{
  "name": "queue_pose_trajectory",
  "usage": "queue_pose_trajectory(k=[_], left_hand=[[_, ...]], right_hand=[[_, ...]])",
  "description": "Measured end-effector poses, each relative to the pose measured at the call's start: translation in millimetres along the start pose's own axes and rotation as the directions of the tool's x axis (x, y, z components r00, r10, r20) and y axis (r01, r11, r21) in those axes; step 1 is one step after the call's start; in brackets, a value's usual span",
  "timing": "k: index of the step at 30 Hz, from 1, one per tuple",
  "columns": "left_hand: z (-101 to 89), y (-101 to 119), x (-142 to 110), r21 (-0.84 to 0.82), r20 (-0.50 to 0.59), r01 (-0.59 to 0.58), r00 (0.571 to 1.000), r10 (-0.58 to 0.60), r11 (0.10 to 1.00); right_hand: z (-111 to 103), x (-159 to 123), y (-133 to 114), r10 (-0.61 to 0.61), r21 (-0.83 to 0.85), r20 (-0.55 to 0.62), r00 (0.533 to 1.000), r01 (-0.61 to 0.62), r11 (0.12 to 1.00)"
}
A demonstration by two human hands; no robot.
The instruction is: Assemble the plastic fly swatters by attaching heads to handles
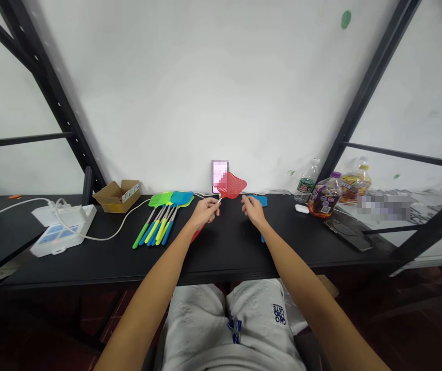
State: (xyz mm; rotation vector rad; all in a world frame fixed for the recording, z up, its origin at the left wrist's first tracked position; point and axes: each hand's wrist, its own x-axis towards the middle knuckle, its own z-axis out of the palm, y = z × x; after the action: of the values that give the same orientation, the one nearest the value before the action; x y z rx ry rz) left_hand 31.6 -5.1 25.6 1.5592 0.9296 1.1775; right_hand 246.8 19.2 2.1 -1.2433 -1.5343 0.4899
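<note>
My left hand (207,211) is closed round the shaft of a red fly swatter (234,186), just below its head. The mesh head points up and to the right, and a bit of the red handle shows beneath my left wrist. My right hand (252,209) is off to the right of the red head, thumb and fingers pinched together; what they hold, if anything, I cannot make out. Partly hidden behind my right hand and forearm lies a blue fly swatter (260,200). Several green, yellow and blue fly swatters (162,216) lie overlapped to the left.
A phone (219,172) leans on the wall behind the red head. Left are an open cardboard box (119,197) and a white case (64,229) with a cable. Right stand several bottles (325,195), a white earbud case (301,208) and a dark phone (347,234). Black posts flank the table (228,257).
</note>
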Motion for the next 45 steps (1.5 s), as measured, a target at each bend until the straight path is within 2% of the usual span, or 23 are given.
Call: queue_pose_trajectory(k=[4, 7, 11, 15, 18, 21, 25, 28, 30, 32, 34, 36, 38, 41, 45], left_hand=[[-0.5, 4.3, 0.8, -0.123, -0.089, -0.065, 0.995, 0.054, 0.990], [1.2, 5.7, -0.9, -0.173, -0.075, -0.107, 0.993, 0.095, 0.979], [6.0, 7.5, -3.8, -0.211, -0.037, -0.135, 0.991, 0.130, 0.968], [15.0, 7.5, -7.7, -0.202, -0.009, -0.127, 0.992, 0.128, 0.971], [22.3, 3.9, -9.4, -0.240, 0.030, -0.078, 0.996, 0.088, 0.968], [26.6, -1.0, -8.4, -0.250, 0.025, -0.068, 0.997, 0.077, 0.966], [29.5, -5.3, -6.1, -0.112, -0.044, -0.123, 0.992, 0.118, 0.986], [31.7, -6.9, -6.5, -0.052, -0.021, -0.154, 0.988, 0.153, 0.987], [32.7, -8.8, -7.4, -0.030, 0.010, -0.138, 0.990, 0.139, 0.990], [33.0, -11.6, -8.1, 0.014, 0.032, -0.090, 0.995, 0.090, 0.996], [32.5, -14.7, -8.4, 0.076, 0.034, -0.053, 0.998, 0.050, 0.996], [31.6, -17.0, -8.5, 0.129, 0.025, -0.055, 0.998, 0.052, 0.990], [30.6, -17.9, -8.5, 0.167, 0.023, -0.069, 0.998, 0.066, 0.984], [29.4, -17.3, -8.9, 0.225, 0.005, -0.079, 0.997, 0.080, 0.971], [28.4, -16.2, -9.7, 0.273, -0.002, -0.082, 0.996, 0.086, 0.959]], right_hand=[[6.4, -14.6, -16.9, -0.111, 0.004, 0.206, 0.972, 0.112, 0.994], [10.8, -24.4, -27.8, -0.156, 0.000, 0.316, 0.936, 0.164, 0.986], [15.4, -33.1, -38.0, -0.184, 0.059, 0.410, 0.893, 0.176, 0.983], [22.4, -38.9, -45.1, -0.208, 0.180, 0.562, 0.801, 0.127, 0.975], [27.5, -40.3, -47.5, -0.254, 0.286, 0.604, 0.755, 0.092, 0.954], [29.9, -39.1, -47.2, -0.241, 0.370, 0.617, 0.749, -0.006, 0.929], [32.0, -37.0, -45.0, -0.154, 0.447, 0.619, 0.770, -0.185, 0.875], [31.6, -33.5, -42.0, -0.095, 0.497, 0.573, 0.814, -0.253, 0.830], [26.9, -27.9, -38.2, -0.039, 0.484, 0.473, 0.880, -0.223, 0.847], [16.6, -19.8, -32.7, 0.014, 0.371, 0.285, 0.959, -0.123, 0.921], [1.1, -11.2, -26.5, -0.007, 0.103, 0.076, 0.997, 0.000, 0.995], [-16.7, -4.5, -20.9, 0.008, -0.221, -0.043, 0.999, -0.018, 0.975], [-33.2, -1.1, -16.8, 0.120, -0.435, -0.106, 0.987, -0.154, 0.887], [-49.7, -0.4, -13.8, 0.304, -0.583, -0.146, 0.942, -0.330, 0.742], [-55.0, -1.8, -12.7, 0.439, -0.657, -0.159, 0.884, -0.427, 0.621]])
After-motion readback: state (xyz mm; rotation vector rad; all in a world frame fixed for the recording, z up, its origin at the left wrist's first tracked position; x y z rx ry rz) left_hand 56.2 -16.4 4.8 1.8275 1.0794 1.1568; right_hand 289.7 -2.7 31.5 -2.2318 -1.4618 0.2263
